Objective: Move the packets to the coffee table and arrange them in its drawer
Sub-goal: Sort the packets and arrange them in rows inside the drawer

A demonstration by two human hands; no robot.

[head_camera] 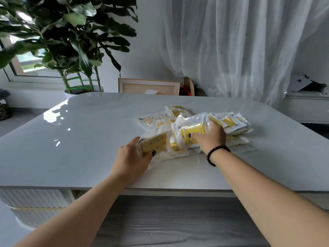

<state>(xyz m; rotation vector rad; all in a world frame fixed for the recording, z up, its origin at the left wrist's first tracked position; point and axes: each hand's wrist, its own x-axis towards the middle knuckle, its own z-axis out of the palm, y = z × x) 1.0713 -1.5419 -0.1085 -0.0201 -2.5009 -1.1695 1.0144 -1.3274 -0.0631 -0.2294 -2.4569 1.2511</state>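
Observation:
Several clear plastic packets (229, 122) with yellow patterned contents lie in a loose heap on the glossy white coffee table (89, 148), right of its middle. My left hand (132, 155) grips a packet (154, 144) at the heap's near left edge, thumb on top. My right hand (210, 135), a dark bead bracelet on its wrist, holds a larger packet (191, 130) on top of the heap, thumb across the yellow part. No drawer shows in this view.
A big potted plant (71, 41) stands behind the table's far left corner. A framed panel (148, 86) leans behind the far edge. Sheer white curtains (240, 47) hang at the back right, above a low white cabinet (306, 106). Grey wood floor lies in front.

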